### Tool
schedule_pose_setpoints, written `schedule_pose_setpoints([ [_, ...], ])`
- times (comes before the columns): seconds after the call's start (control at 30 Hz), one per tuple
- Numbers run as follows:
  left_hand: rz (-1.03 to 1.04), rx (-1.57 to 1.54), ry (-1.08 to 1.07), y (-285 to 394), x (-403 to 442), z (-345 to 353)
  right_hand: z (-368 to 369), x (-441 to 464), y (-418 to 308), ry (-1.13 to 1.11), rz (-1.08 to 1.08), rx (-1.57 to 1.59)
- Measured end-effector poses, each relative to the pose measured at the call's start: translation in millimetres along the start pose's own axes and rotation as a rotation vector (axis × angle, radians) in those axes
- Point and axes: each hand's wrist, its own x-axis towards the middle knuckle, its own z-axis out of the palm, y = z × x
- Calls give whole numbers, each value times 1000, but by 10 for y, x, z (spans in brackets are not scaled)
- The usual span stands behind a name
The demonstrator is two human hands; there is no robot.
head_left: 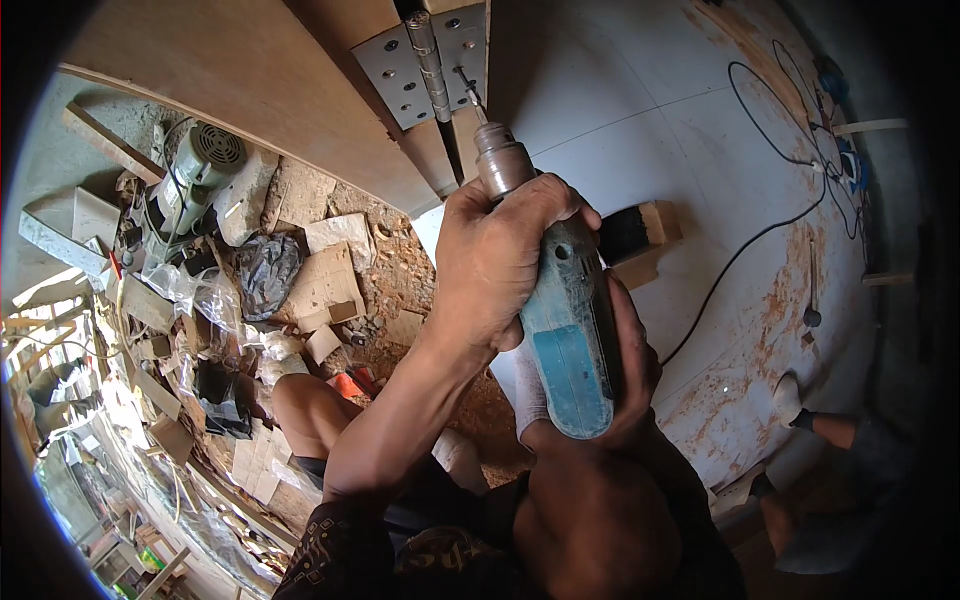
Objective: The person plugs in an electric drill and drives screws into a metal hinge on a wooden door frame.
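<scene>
A teal and black power drill (570,345) points up toward a metal hinge (428,68) fixed to wooden boards. My left hand (490,255) is wrapped round the front of the drill body, just behind its chuck (500,155). Lower down, my right hand (632,365) grips the drill's rear and handle side, its palm partly hidden by the tool. The drill's bit meets a screw (466,80) at the hinge's right leaf. Several other screws and holes show in both leaves.
A wooden panel (240,90) spans the upper left. Below it, cardboard, plastic and a motor (205,155) lie on rubble. A small block (655,228) rests on the tiles right of the drill. A cable (735,245) curves across the floor; another person's foot (790,400) is at right.
</scene>
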Motion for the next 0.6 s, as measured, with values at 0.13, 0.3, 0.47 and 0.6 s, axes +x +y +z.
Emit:
schedule_pose_setpoints([
  [0.13, -11, 2, 15, 10, -6, -2, -21, 10, 20, -24, 12, 26],
  [0.3, -8, 31, 9, 34, 10, 10, -141, 89, 25, -109, 34, 134],
  [0.47, -6, 13, 23, 34, 16, 18, -131, 81, 31, -130, 14, 73],
  [0.6, -24, 28, 3, 32, 50, -13, -117, 95, -12, -99, 60, 67],
])
